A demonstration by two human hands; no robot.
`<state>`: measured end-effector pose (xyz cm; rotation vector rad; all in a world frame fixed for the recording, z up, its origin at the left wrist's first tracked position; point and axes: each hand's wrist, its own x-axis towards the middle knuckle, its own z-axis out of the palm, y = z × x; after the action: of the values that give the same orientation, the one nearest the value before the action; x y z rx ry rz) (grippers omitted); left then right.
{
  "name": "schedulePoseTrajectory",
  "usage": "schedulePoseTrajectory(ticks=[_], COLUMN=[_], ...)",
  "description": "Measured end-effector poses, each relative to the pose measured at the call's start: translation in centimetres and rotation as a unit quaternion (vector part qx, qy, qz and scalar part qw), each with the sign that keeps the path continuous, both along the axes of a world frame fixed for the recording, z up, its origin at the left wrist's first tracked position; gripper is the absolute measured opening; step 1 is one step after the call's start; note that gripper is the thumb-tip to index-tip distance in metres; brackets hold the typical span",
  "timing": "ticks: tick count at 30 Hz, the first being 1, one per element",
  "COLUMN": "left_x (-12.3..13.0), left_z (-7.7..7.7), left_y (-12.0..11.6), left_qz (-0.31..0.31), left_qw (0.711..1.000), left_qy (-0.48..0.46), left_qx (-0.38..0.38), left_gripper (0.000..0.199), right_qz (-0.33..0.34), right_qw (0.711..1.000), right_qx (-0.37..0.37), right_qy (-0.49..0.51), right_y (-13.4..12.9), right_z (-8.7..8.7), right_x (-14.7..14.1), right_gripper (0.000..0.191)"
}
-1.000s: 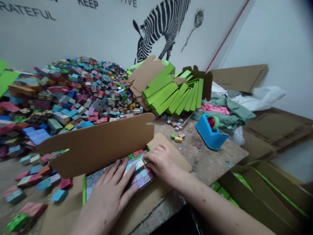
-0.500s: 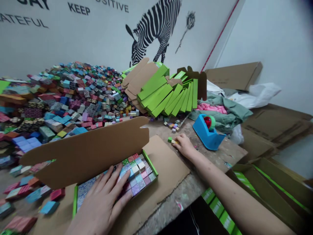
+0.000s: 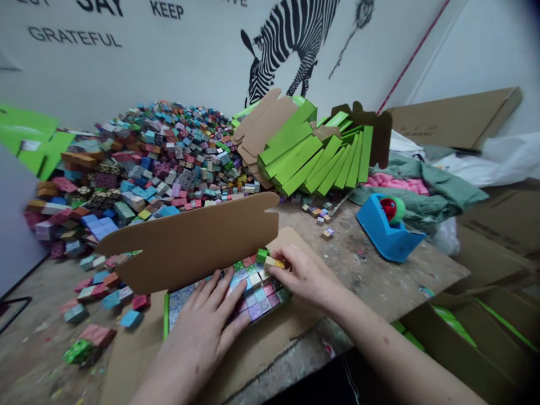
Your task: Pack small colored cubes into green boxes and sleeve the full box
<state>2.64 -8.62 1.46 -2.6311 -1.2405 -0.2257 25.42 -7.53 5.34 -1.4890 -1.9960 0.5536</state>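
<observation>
An opened box with a green rim (image 3: 166,316) lies on a cardboard sheet, its brown lid (image 3: 198,242) raised behind it. Rows of small patterned cubes (image 3: 258,302) in blue, purple, pink and white fill it. My left hand (image 3: 206,326) rests flat over the cubes, fingers spread. My right hand (image 3: 304,275) is at the box's right end, thumb and fingers pinching small cubes (image 3: 272,263), cream and yellow, with a green cube (image 3: 262,256) at their left end. The box's right wall is partly hidden by this hand.
A big heap of coloured cubes (image 3: 177,146) lies behind the box, with loose cubes (image 3: 112,300) at left. Folded green boxes (image 3: 312,157) lean at the back. A blue tape dispenser (image 3: 386,230) stands at right, beside a green cloth (image 3: 447,188). Open cartons (image 3: 476,337) stand below the table edge.
My right hand has moved left from the tabletop to the box's right end, carrying the pinched cubes. My left hand stays on the cubes. The view has shifted left.
</observation>
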Motion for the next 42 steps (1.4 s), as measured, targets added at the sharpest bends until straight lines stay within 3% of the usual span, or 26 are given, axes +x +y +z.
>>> schedulePoseTrajectory(ticks=[6, 13, 17, 19, 23, 32, 36, 42], left_x=[0.0, 0.2, 0.2, 0.2, 0.3, 0.3, 0.3, 0.3], left_z=[-0.1, 0.1, 0.3, 0.3, 0.4, 0.5, 0.5, 0.6], left_y=[0.0, -0.1, -0.3, -0.3, -0.4, -0.4, -0.4, -0.4], left_qz=[-0.003, 0.001, 0.003, 0.005, 0.005, 0.008, 0.010, 0.013], left_qw=[1.000, 1.000, 0.999, 0.999, 0.999, 0.998, 0.998, 0.997], left_qy=[-0.017, -0.030, -0.035, -0.038, -0.045, -0.054, -0.047, -0.044], left_qx=[-0.005, -0.009, -0.018, -0.023, -0.024, -0.040, -0.047, -0.055], left_gripper=[0.057, 0.056, 0.056, 0.055, 0.054, 0.054, 0.055, 0.056], right_qz=[-0.035, -0.091, -0.042, -0.027, -0.024, -0.027, 0.001, 0.017], right_qw=[0.993, 0.978, 0.986, 0.988, 0.981, 0.972, 0.979, 0.967], right_qx=[0.042, 0.005, 0.024, 0.036, 0.045, 0.028, 0.017, 0.013], right_qy=[-0.109, -0.189, -0.157, -0.150, -0.188, -0.231, -0.205, -0.255], right_y=[0.5, 1.0, 0.7, 0.5, 0.0, -1.1, -0.8, -1.0], right_z=[-0.4, -0.3, -0.7, -0.7, -0.7, -1.2, -0.6, 0.2], right_x=[-1.2, -2.4, -1.7, -1.3, -1.1, -1.3, -0.7, -0.7], right_gripper=[0.022, 0.025, 0.036, 0.033, 0.026, 0.035, 0.030, 0.031])
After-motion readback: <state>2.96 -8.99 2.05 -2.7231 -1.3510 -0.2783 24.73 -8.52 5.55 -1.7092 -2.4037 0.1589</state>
